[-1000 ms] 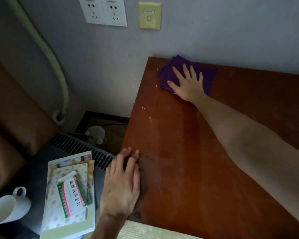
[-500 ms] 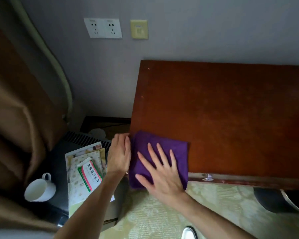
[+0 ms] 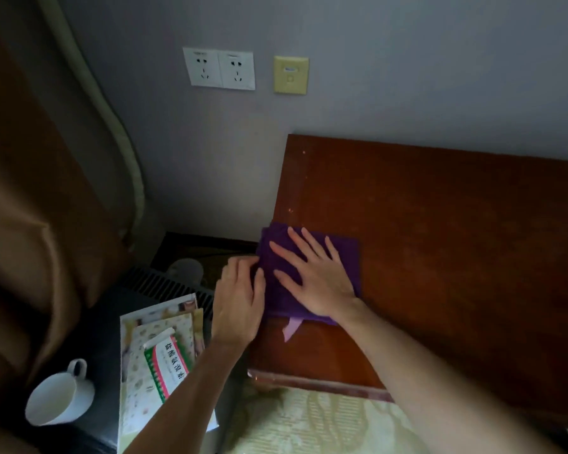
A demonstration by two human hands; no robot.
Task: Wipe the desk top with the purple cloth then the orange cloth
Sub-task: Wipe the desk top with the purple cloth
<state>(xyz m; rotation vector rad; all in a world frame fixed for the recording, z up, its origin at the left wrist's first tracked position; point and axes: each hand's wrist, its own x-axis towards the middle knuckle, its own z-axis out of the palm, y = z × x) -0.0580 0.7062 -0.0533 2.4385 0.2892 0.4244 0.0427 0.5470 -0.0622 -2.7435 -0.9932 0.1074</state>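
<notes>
A folded purple cloth (image 3: 345,253) lies on the reddish-brown desk top (image 3: 456,257), against the desk's left edge. My right hand (image 3: 312,276) presses flat on the cloth with its fingers spread. My left hand (image 3: 240,303) rests at the desk's left edge, its fingertips touching the cloth's left side. A pale label (image 3: 291,327) sticks out from under the cloth's near edge. No orange cloth is in view.
Left of the desk, a dark low unit (image 3: 105,326) carries a stack of booklets with a medicine box (image 3: 164,362) and a white cup (image 3: 58,396). A brown curtain (image 3: 30,208) hangs at the far left. Wall sockets (image 3: 218,68) sit above. Patterned floor (image 3: 309,424) lies below the desk's front edge.
My right hand has slid the purple cloth from the far left corner to the near edge, then a little back up the desk's left side. My left hand stays beside it at the edge.
</notes>
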